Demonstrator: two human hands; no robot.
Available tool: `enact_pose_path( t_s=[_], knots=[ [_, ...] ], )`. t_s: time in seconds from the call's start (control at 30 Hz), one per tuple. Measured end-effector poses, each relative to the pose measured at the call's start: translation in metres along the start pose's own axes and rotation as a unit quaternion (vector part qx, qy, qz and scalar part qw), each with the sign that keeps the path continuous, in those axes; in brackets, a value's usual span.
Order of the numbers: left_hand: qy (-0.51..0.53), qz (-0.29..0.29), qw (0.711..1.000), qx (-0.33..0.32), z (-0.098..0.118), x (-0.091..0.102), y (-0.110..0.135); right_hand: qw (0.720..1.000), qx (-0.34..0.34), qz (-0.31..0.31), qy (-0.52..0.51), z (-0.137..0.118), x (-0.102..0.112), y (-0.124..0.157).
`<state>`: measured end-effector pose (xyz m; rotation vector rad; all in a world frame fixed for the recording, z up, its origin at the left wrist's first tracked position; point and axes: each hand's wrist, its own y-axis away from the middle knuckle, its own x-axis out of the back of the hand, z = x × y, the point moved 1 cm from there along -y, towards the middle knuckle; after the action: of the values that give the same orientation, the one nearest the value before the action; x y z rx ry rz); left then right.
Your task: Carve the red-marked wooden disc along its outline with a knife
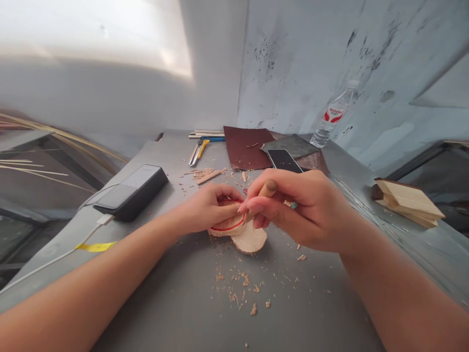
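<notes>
My left hand [205, 208] is closed around the side of a pale wood piece [222, 231] that has a red curved line marked on its top. Fingers of my right hand [304, 208] are wrapped round a tool with a round wooden handle [268, 189]. Its working end points down at the wood by my left fingertips and is hidden, so its exact kind does not show. Under and beside the marked piece lies a second flat, rounded wood piece [251, 239]. Wood chips [245, 281] are scattered on the grey table in front.
Behind my hands are a yellow utility knife [200, 150], brown sheets [245, 146] and a phone [284, 160]. A black power bank [134, 193] with a white cable stands left. To the right are thin rods [366, 205], a wood block [408, 201] and a water bottle [334, 117].
</notes>
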<state>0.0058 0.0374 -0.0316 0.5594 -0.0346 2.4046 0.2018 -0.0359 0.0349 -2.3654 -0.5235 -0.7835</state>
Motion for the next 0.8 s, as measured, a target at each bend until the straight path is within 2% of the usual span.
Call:
enact_pose_path(
  t_s=[0.13, 0.27, 0.43, 0.6, 0.8],
  knots=[
    [0.010, -0.004, 1.000, -0.002, 0.001, 0.000, 0.000, 0.999, -0.037, -0.027, -0.011, -0.003, 0.003, 0.000],
    [0.005, -0.005, 1.000, -0.011, -0.002, -0.001, -0.001, 1.000, -0.023, 0.013, 0.004, -0.002, 0.004, 0.000],
    [0.013, -0.010, 1.000, -0.019, -0.007, 0.000, -0.001, 0.995, -0.074, -0.066, 0.017, 0.004, -0.002, -0.002],
    [-0.006, 0.002, 1.000, -0.028, -0.008, -0.001, 0.000, 0.998, -0.062, -0.018, 0.023, 0.006, -0.003, -0.003],
    [-0.012, 0.004, 0.997, -0.072, -0.009, -0.002, 0.001, 0.997, -0.059, -0.044, 0.035, 0.010, -0.005, -0.002]
  ],
)
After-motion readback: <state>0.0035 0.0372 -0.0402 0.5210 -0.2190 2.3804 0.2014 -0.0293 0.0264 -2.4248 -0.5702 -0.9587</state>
